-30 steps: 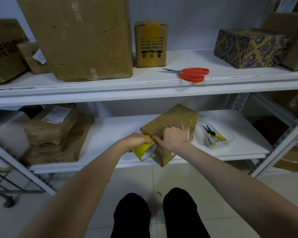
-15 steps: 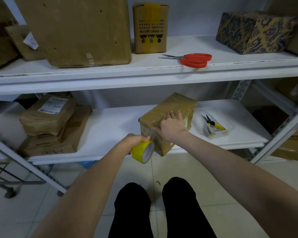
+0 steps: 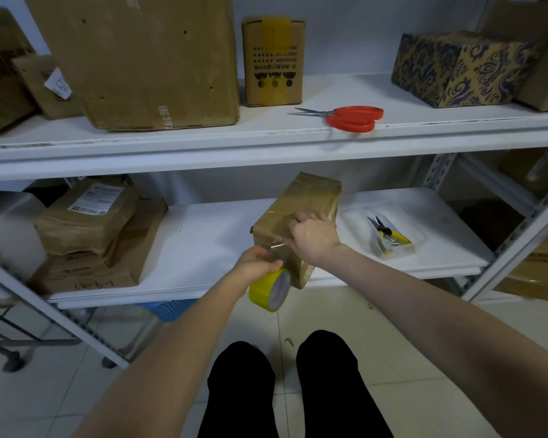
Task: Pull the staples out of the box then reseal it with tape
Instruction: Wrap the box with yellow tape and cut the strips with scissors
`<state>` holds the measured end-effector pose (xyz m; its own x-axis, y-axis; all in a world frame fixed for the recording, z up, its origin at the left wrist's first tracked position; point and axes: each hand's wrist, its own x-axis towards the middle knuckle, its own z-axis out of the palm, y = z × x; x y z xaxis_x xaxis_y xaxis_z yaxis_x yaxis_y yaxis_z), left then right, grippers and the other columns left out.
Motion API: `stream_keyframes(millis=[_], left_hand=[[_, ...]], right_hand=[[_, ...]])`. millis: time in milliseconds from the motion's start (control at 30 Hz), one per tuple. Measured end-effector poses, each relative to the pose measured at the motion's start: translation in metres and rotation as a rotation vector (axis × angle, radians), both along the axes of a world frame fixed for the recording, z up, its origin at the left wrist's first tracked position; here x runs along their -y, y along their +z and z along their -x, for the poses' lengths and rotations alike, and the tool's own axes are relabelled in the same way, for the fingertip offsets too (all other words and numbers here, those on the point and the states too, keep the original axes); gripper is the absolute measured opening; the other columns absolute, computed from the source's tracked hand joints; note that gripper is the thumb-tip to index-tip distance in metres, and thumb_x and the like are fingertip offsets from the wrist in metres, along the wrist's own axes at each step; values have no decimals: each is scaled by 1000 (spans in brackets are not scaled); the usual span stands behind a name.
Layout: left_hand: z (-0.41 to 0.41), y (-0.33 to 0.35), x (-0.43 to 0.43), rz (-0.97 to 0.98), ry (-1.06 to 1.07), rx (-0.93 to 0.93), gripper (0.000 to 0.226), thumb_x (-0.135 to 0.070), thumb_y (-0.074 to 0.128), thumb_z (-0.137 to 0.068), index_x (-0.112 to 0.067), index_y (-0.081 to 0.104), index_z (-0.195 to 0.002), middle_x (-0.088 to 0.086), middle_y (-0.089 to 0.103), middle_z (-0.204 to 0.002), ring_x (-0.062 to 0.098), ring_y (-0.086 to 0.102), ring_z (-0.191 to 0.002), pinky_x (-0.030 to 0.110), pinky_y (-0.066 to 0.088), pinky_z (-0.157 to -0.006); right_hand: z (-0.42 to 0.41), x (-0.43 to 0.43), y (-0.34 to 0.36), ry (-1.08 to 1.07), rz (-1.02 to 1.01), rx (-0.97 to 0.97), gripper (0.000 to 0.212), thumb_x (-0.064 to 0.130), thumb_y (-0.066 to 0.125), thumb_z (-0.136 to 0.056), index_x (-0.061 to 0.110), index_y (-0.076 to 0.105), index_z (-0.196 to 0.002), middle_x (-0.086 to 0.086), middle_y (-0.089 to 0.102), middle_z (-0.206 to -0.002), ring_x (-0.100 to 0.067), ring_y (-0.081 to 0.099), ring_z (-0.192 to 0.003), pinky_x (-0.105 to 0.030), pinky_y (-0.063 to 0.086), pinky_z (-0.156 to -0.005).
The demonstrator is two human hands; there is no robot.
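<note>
Head view, looking down at white metal shelving from a seated or crouched position, with two dark-clad legs point(image 3: 285, 390) at 6 o'clock. At the centre, a brown box point(image 3: 301, 197) wrapped in shiny tape sits on the front edge of the lower shelf point(image 3: 203, 241), one corner jutting past the edge toward the viewer. The right hand point(image 3: 314, 238) clasps the box's near top corner, fingers curled over the top and thumb on the near face. The left hand point(image 3: 257, 263), at 7 o'clock from the box, grips a yellow tape roll point(image 3: 268, 290) held against the box's near face; a clear strip runs from the roll up toward the right thumb. At 3 o'clock from the box lies a clear tray point(image 3: 416, 245) holding yellow-handled pliers point(image 3: 389, 233). At 9 o'clock, well apart, brown parcels point(image 3: 86, 222) are stacked. On the upper shelf point(image 3: 203, 140), red scissors point(image 3: 351, 116) lie at 12 o'clock near the front edge, a big carton point(image 3: 140, 58) stands at 11 o'clock, a small carton point(image 3: 272, 61) just beside it, and a patterned box point(image 3: 456, 67) at 2 o'clock.
</note>
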<state>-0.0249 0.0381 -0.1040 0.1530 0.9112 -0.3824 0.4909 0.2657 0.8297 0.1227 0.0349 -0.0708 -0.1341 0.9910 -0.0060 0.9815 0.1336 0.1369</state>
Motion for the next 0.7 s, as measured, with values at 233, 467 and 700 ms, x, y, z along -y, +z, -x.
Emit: stream_keyframes(millis=[233, 467, 700], left_hand=[[-4, -4, 0, 84, -35, 44, 29, -28, 58, -94, -14, 59, -119, 5, 57, -109, 18, 51, -95, 27, 39, -79], [-5, 0, -5, 158, -87, -40, 36, -22, 52, -97, -10, 49, -131, 12, 56, -127, 29, 61, -108, 27, 42, -71], [-11, -4, -19, 58, -38, -83, 27, -2, 57, -85, -6, 63, -111, 13, 62, -105, 29, 61, -100, 42, 52, -93]], right_hand=[[2, -2, -5, 9, -146, -29, 52, 52, 59, -85, 13, 55, -118, -8, 58, -119, -27, 55, -112, -35, 38, -93], [1, -5, -16, 75, -270, -28, 49, 51, 60, -84, 13, 56, -115, -9, 59, -117, -28, 56, -109, -36, 39, -89], [1, -10, 2, 80, -183, -63, 40, 51, 48, -91, 16, 60, -107, -5, 63, -106, -26, 61, -100, -36, 41, -89]])
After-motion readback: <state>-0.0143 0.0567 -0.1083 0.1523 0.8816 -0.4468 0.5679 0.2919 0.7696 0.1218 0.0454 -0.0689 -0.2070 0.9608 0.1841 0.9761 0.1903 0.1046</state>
